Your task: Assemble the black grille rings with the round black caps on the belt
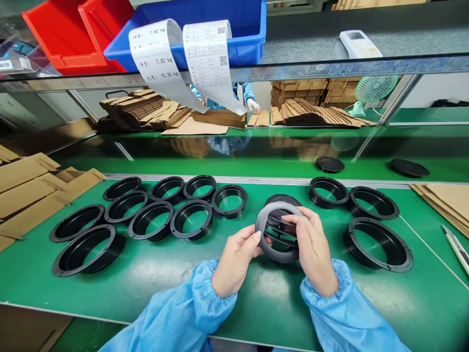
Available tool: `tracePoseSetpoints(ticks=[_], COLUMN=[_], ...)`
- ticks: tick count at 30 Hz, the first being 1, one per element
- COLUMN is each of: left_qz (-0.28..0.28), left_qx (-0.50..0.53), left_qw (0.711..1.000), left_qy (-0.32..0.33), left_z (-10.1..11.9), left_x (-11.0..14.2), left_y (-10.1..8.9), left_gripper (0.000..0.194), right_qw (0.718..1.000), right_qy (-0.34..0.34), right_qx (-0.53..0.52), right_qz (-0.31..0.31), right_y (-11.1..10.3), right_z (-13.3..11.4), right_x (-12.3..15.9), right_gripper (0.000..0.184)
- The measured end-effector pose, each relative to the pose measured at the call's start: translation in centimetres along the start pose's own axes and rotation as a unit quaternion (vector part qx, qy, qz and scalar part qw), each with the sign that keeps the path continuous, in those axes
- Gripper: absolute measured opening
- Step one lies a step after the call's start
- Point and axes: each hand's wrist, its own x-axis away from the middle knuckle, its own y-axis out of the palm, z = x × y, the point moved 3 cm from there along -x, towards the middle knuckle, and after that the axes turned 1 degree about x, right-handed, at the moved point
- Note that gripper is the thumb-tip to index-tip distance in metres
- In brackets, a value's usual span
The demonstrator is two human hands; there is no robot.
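Observation:
Both my hands hold one round black plastic grille (275, 233) tilted up just above the green table (154, 274). My left hand (236, 259) pinches its left rim with thumb and fingers. My right hand (313, 249) wraps over its right side, fingers curled on the slats. Another black ring (283, 199) lies right behind the held piece. Several black plastic rings (152, 220) lie in a cluster to the left, and three more rings (377, 242) lie to the right.
Flattened cardboard (32, 190) is stacked at the left edge and more cardboard (445, 203) at the right. Two black discs (330, 164) lie on the conveyor behind. Another person in blue sleeves (249, 95) works opposite. Red and blue bins (205, 29) sit on the shelf above, paper labels hanging.

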Motion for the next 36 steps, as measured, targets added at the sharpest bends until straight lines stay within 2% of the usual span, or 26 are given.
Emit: tracePoseSetpoints(ticks=[5, 16, 30, 36], left_qz=[0.027, 0.031, 0.005, 0.002], left_qx=[0.008, 0.019, 0.015, 0.019], left_qw=[1.000, 0.999, 1.000, 1.000], left_qy=[-0.005, -0.009, -0.005, -0.007], left_z=[0.17, 0.38, 0.65, 0.55], left_x=[-0.02, 0.09, 0.14, 0.16], left_y=[0.00, 0.04, 0.28, 0.26], left_gripper=[0.036, 0.031, 0.030, 0.030], right_qw=[0.998, 0.998, 0.995, 0.996], right_qy=[0.042, 0.043, 0.065, 0.052], right_qx=[-0.041, -0.032, -0.081, -0.073], right_qz=[-0.019, -0.022, -0.007, 0.004], right_y=[0.23, 0.29, 0.20, 0.20], right_z=[0.40, 0.22, 0.33, 0.35], right_x=[0.20, 0.21, 0.57, 0.59], right_gripper=[0.050, 0.052, 0.052, 0.053])
